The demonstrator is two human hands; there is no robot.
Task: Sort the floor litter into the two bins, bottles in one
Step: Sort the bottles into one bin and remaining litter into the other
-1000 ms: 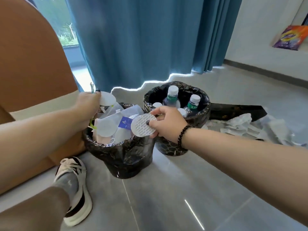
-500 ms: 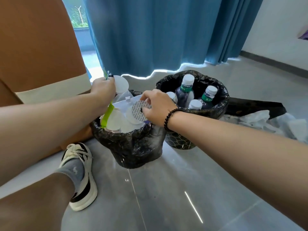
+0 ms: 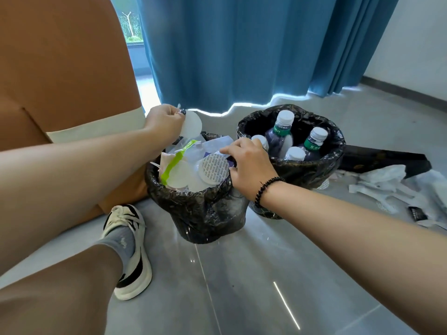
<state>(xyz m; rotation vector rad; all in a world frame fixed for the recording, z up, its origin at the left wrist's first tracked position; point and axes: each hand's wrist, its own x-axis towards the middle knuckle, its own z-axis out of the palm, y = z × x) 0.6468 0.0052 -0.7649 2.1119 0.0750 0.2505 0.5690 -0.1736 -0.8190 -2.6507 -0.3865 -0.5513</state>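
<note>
Under the right hand (image 3: pixel 246 165), a white printed disc (image 3: pixel 214 169) lies on top of the heaped wrappers in the nearer bin (image 3: pixel 200 209); the fingers curl loosely over the pile beside it, and whether they pinch the disc or only rest on the litter cannot be told. Just beyond that bin's far rim, the left hand (image 3: pixel 164 122) pinches a plain white disc (image 3: pixel 192 124) between thumb and fingertips, holding it above the heap. To the right of the right hand, the second bin (image 3: pixel 302 170) holds the bottles (image 3: pixel 280 134) upright, caps showing.

The nearer bin looks full to its brim, so a disc dropped on the mound could slide off and land back on the floor; pressing the pile down might tip the light bin or tear its black liner.

Further right of the right arm, crumpled white plastic (image 3: pixel 387 182) is not yet sorted and lies on the glossy grey tile floor (image 3: pixel 266 286). A blue curtain (image 3: pixel 242 49) hangs behind both bins, and a tan sofa (image 3: pixel 60 68) stands beside the left arm.
</note>
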